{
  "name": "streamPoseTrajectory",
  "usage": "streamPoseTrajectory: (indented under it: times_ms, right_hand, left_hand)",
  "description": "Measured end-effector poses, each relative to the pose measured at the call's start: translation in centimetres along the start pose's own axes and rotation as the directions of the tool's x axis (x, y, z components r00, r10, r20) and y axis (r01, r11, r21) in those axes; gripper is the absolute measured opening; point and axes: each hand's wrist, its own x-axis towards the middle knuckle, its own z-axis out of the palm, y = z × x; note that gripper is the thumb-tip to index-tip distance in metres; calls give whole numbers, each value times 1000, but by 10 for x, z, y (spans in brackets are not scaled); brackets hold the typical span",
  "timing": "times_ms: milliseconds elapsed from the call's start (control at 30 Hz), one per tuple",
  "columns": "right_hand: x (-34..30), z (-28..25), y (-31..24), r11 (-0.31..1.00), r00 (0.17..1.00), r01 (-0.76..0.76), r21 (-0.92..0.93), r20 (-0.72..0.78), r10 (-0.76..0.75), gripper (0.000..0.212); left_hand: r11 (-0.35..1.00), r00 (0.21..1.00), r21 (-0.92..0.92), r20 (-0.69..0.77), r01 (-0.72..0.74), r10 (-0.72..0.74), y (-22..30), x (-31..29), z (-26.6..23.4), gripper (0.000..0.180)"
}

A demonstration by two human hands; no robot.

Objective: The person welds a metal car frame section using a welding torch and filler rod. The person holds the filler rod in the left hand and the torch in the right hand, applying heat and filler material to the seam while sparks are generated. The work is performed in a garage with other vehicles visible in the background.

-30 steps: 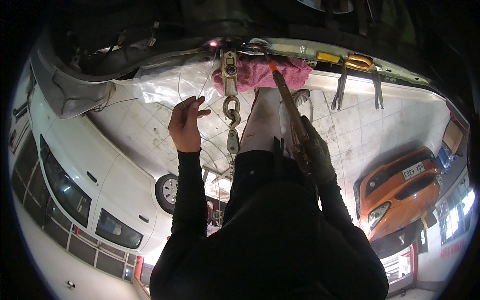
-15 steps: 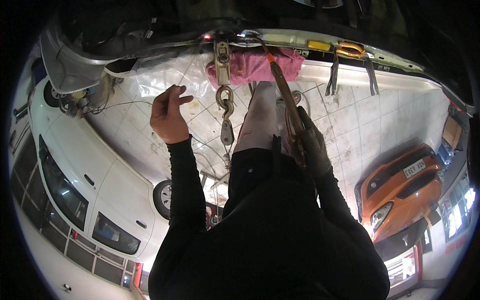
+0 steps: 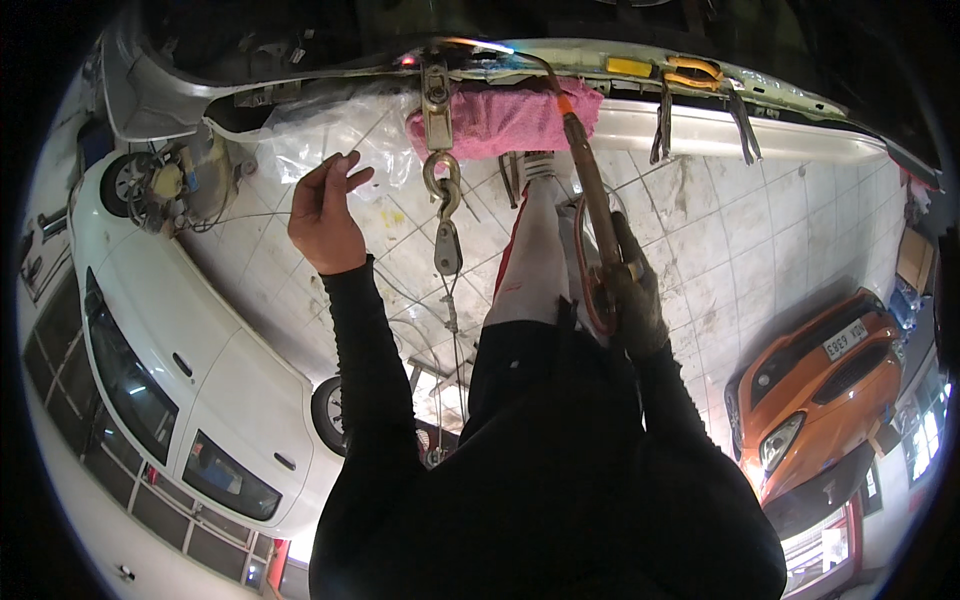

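My gloved right hand (image 3: 637, 295) is wrapped round the handle of a gas torch (image 3: 592, 190). The torch's thin bent tip reaches up to the car body's lower metal edge (image 3: 570, 66), and a blue-orange flame streams leftward from it. A small spot left of the flame glows red. Bare, my left hand (image 3: 328, 218) hangs in the air left of the chain hook, fingers partly bent and apart, holding nothing. A metal clamp (image 3: 437, 115) grips the edge; below it hang a hook (image 3: 441, 185), a pulley block (image 3: 448, 248) and a cable.
Under the edge lie a pink towel (image 3: 500, 120) and a clear plastic sheet (image 3: 340, 130). Orange-handled pliers (image 3: 695, 72) and a yellow block (image 3: 630, 66) rest on the metal edge, near hanging dark straps. A white car (image 3: 220, 390) stands left, an orange car (image 3: 820, 390) right.
The torch tip has drawn back from the metal edge slightly up and to the right, and its flame now shows as a long streak. My left hand has shifted slightly left and up.
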Motion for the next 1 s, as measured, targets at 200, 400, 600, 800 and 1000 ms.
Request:
streamPoseTrajectory:
  times_ms: [200,400,600,800,1000]
  right_hand:
    - [23,23,7,997,996,39,-69,-74,-44,73]
    - [36,49,-2,996,996,-66,-51,-55,63,68]
    - [38,43,17,999,995,-40,34,-87,43,72]
    - [45,34,28,997,999,38,65,-5,-38,77]
    - [44,39,27,1000,1000,-7,4,-28,7,97]
  left_hand:
    - [998,999,-56,5,-32,32,2,54,24,24]
    - [974,995,-201,22,102,-99,-22,65,53,26]
    - [998,1000,-67,17,-3,4,-23,73,68,27]
    - [998,999,-59,21,26,-25,-25,76,63,27]
    - [989,995,-114,36,94,-91,-34,71,57,30]
